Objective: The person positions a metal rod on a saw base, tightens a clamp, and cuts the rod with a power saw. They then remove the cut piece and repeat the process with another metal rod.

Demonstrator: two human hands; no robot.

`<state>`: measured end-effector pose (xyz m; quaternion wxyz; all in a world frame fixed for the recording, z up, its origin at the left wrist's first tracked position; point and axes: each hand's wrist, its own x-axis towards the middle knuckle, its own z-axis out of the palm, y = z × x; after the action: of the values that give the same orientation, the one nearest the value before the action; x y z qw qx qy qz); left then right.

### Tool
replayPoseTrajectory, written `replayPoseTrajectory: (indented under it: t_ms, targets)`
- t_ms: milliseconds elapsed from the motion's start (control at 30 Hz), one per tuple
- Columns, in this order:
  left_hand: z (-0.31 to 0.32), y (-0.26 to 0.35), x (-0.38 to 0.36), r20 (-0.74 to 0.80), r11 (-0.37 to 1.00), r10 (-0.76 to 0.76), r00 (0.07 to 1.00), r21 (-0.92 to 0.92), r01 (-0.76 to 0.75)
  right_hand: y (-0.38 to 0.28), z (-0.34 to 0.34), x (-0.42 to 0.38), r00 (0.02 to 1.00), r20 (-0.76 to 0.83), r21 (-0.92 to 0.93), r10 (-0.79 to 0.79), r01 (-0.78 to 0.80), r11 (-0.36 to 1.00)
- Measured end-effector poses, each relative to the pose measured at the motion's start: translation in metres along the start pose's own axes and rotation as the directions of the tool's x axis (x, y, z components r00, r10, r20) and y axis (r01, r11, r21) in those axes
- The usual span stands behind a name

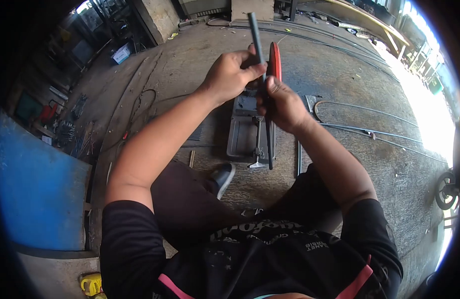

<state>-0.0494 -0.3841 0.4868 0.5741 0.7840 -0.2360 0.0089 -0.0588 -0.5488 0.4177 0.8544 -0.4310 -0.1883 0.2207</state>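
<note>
My left hand (235, 74) is closed on a thin dark metal rod (256, 37) that slants up and away from me. Just below and to the right, my right hand (284, 104) is closed too, around a dark piece whose lower end (270, 144) hangs down; whether it is the same rod I cannot tell. Beside both hands rises a red disc-shaped guard (275, 62), seen edge-on. Under the hands, on the floor, sits a grey machine base (231, 134) with a screw clamp and a light handle (257, 165).
Long rods (369, 132) and a bent one lie on the floor to the right. A blue panel (40, 184) stands at the left, with a yellow container (92, 284) below it. A spoked wheel (447, 190) is at the far right. My shoe (223, 178) is beside the base.
</note>
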Motion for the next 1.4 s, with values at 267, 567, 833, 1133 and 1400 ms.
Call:
replayPoseTrajectory:
  t_ms: [267,567,833,1133,1400]
  targets:
    - [-0.001,-0.026,0.061,-0.152,0.919,0.337,0.929,0.269,-0.289,-0.019,-0.048,-0.012,0.916,-0.329,-0.166,-0.230,0.184,0.969]
    - [-0.033,-0.138,0.143,-0.450,0.886,0.216,0.867,0.463,0.020,0.078,-0.160,-0.031,0.685,-0.721,-0.130,-0.103,0.013,0.991]
    - [-0.027,-0.145,0.150,0.167,0.713,-0.501,0.849,-0.477,0.514,0.165,-0.217,-0.043,0.645,-0.742,0.161,0.184,-0.094,0.982]
    - [-0.017,-0.145,0.164,-0.059,0.795,-0.527,0.848,-0.385,0.468,0.215,-0.248,-0.046,0.765,-0.547,0.292,0.340,-0.206,0.934]
    - [-0.022,-0.147,0.160,-0.046,0.830,-0.481,0.876,-0.345,0.438,0.228,-0.240,-0.047,0.722,-0.534,0.247,0.440,-0.364,0.898]
